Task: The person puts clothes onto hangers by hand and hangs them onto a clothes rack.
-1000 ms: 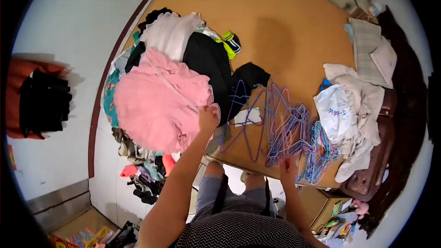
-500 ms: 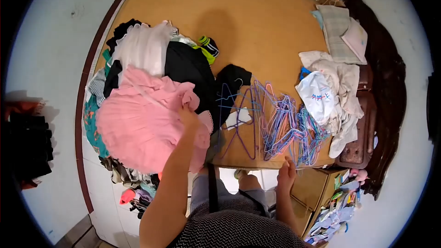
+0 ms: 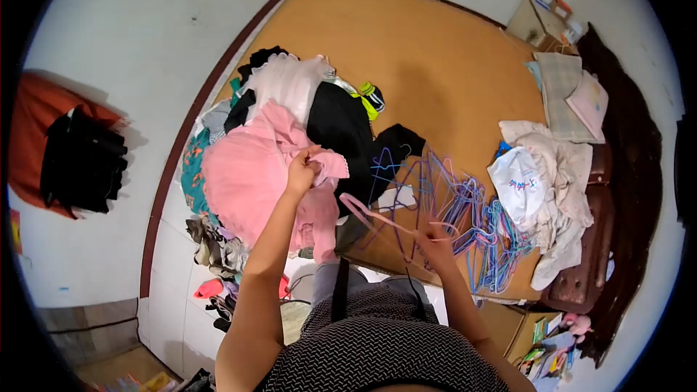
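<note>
A pink dress with a full, gauzy skirt lies on the pile of clothes at the left. My left hand pinches its upper part, lifting a bit of the fabric. In my right hand is a pink hanger, its shoulder end pointing left towards the dress but apart from my left hand. Under and behind that hanger, several purple and blue hangers lie tangled on the bed. A white sheer garment and a black garment border the dress.
The tan bed surface stretches away to the wall. A white plastic bag rests on crumpled cream cloth at the right, near a checked pillow. Black clothing hangs on the left wall. More clothes lie beyond the bed's left edge.
My right hand has risen from the bed's front edge and now holds a pink hanger. My left hand stays on the dress, raising its fabric slightly. The camera view has shifted.
</note>
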A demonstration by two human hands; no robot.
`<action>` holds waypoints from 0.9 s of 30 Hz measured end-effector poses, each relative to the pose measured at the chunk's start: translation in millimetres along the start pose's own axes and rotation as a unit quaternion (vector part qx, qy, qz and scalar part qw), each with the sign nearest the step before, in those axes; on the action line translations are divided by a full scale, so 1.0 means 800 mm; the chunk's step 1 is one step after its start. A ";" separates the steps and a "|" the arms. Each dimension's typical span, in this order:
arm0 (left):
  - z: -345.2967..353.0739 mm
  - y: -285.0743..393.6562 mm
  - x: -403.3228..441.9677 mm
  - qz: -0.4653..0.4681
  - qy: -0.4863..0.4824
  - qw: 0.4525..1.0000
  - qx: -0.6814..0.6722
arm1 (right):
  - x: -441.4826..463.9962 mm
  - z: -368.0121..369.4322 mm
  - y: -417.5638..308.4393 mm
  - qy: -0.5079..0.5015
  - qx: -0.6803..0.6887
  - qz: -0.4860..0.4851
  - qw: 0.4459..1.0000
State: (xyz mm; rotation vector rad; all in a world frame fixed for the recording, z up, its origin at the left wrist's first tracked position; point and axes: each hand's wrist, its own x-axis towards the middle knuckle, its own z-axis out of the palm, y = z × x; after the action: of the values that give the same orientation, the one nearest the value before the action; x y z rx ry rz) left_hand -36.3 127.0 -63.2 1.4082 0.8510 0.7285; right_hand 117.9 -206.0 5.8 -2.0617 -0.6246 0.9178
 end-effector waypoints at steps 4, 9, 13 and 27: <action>0.021 0.065 -0.034 -0.040 0.009 0.999 -0.003 | 0.015 0.010 0.003 -0.122 0.012 -0.137 0.983; 0.067 0.122 -0.083 0.047 0.048 0.995 0.072 | 0.003 0.006 -0.074 -0.138 -0.003 -0.178 0.974; 0.088 0.166 -0.126 0.255 0.079 0.938 0.220 | 0.030 0.044 -0.067 -0.039 0.177 -0.226 0.957; 0.122 0.224 -0.180 0.322 0.140 0.884 0.307 | 0.010 0.028 -0.104 -0.046 0.210 -0.321 0.922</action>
State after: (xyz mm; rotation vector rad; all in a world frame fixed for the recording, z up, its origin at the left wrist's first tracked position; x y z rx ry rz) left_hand -18.4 -37.8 123.1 2.2497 0.8762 1.2602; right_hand 95.5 -142.1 60.3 -1.3043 -0.9809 0.6773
